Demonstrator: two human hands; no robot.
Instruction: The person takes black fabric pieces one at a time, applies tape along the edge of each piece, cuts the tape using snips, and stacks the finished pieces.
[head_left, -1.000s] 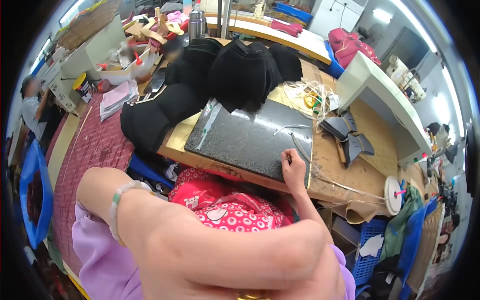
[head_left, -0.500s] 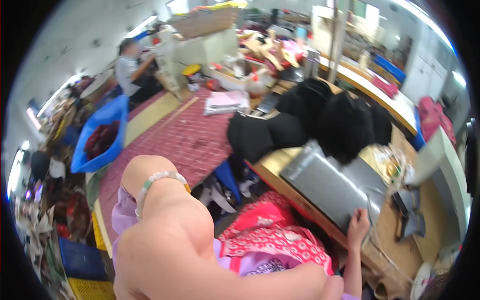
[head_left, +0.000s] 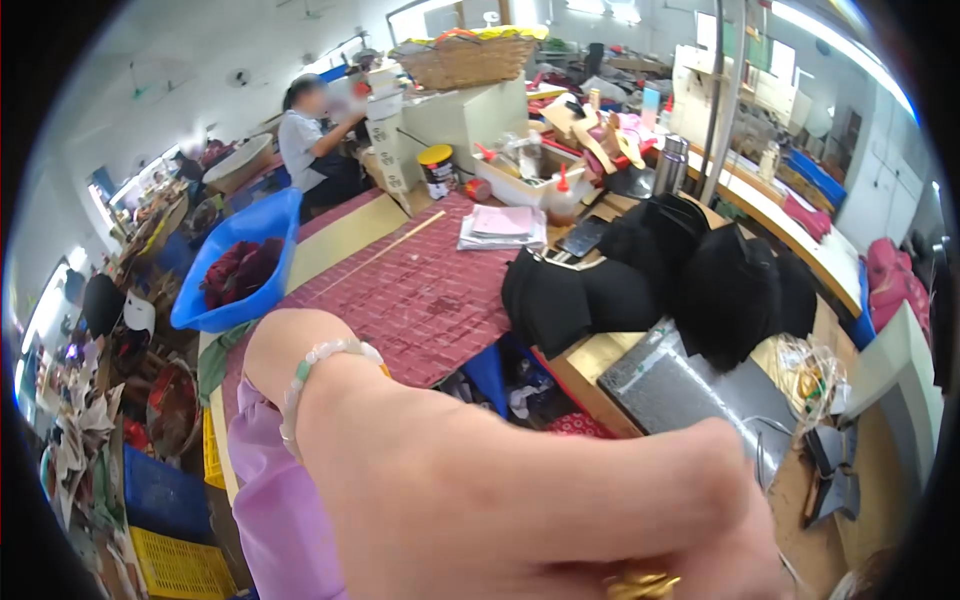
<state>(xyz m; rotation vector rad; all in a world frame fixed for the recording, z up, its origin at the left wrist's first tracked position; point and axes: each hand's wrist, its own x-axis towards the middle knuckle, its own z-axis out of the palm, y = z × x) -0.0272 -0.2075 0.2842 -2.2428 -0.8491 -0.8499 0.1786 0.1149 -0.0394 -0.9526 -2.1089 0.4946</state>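
My left hand (head_left: 540,490) fills the lower middle, very close to the camera. Its fingers are curled, a gold ring (head_left: 643,584) shows at the bottom edge, and whatever they hold, if anything, is hidden. A pale bead bracelet (head_left: 318,358) circles the wrist above a lilac sleeve (head_left: 275,490). My right hand is out of sight. Behind my left hand's knuckles, partly covered, lies a flat grey metal plate (head_left: 670,385) on the workbench. Stacks of black curved fabric pieces (head_left: 725,295) stand just beyond it.
A table with a maroon patterned cover (head_left: 420,300) holds papers (head_left: 502,226) and a white bin (head_left: 540,180). A blue tub (head_left: 235,290) with dark red cloth stands left. Another person (head_left: 310,150) sits farther back. Tangled cords (head_left: 805,375) lie at right.
My left hand has swung up and right across the view, hiding the lower bench. My right hand, earlier at the plate's near edge, is no longer visible. The view has tilted and shifted.
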